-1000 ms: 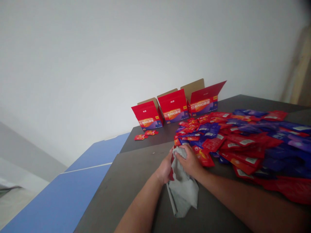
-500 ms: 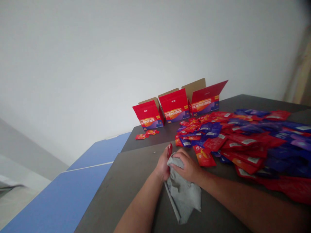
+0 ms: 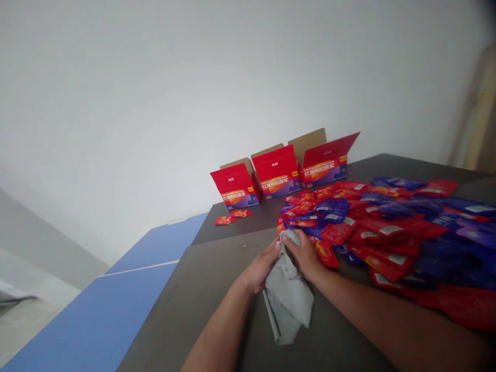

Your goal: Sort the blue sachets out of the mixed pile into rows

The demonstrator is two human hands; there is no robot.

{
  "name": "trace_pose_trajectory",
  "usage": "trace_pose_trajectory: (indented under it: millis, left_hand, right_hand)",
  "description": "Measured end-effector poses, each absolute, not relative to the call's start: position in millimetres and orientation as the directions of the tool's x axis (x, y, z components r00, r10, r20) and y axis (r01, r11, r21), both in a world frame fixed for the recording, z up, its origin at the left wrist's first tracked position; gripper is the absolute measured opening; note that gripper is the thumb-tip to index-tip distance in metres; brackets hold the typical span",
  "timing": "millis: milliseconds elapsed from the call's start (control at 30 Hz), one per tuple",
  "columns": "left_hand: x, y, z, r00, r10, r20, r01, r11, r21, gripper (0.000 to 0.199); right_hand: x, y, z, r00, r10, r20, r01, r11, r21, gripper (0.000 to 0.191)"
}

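Note:
A grey cloth hangs down from between my two hands over the dark table. My right hand is closed on its upper end, with the thumb pressed on the fabric. My left hand is closed beside it, around a red sachet. Only a small bit of that sachet shows; fingers and cloth cover the rest. Just beyond and right of my hands lies a large heap of red sachets and blue-purple sachets.
Three red and purple cartons, a left one, a middle one and a right one, stand with lids up along the back. A few small red sachets lie before the left carton. A blue surface adjoins the dark table.
My hands have come together and the cloth has moved up over the sachet, which is now mostly covered. The left hand has turned and shifted slightly right. Cartons and heap stay put.

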State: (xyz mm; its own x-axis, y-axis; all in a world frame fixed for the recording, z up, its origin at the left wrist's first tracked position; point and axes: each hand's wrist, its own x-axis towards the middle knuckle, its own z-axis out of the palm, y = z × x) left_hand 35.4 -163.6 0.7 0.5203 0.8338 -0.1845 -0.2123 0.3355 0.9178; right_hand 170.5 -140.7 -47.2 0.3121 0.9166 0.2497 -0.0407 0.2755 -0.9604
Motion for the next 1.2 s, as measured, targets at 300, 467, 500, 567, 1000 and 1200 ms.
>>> trace_pose_trajectory:
  millis: [300,467,500,567,1000,1200]
  left_hand:
    - [23.8,-139.8,19.2,0.14,0.946,-0.293,-0.213,0.318,0.924,0.042]
    - [32.6,-97.3,23.5,0.073,0.956,-0.285,-0.066,0.29,0.955,0.04]
    - [36.7,-85.8,24.5,0.065,0.959,-0.277,-0.005,0.277,0.961,0.04]
    - [47.4,-61.3,25.3,0.048,0.972,-0.232,0.23,0.215,0.949,0.042]
    - [111.1,57.4,13.0,0.066,0.985,-0.156,0.875,0.018,0.483,0.047]
    - [130.2,74.3,-2.0,0.224,0.969,-0.102,0.83,-0.136,0.54,0.036]
  right_hand:
    - [162.4,-140.1,-54.0,0.199,0.912,0.358,0.212,0.316,-0.925,0.028]
    - [160.2,-140.8,-54.1,0.149,0.914,0.377,0.248,0.334,-0.909,0.025]
    - [159.7,-141.0,-53.9,0.144,0.915,0.378,0.25,0.336,-0.908,0.024]
    - [158.7,-141.8,-53.2,0.146,0.916,0.374,0.255,0.331,-0.909,0.023]
    - [157.8,-146.9,-49.4,0.093,0.925,0.367,0.228,0.339,-0.913,0.015]
    - [158.8,-147.8,-47.4,0.074,0.93,0.36,0.238,0.334,-0.912,0.015]
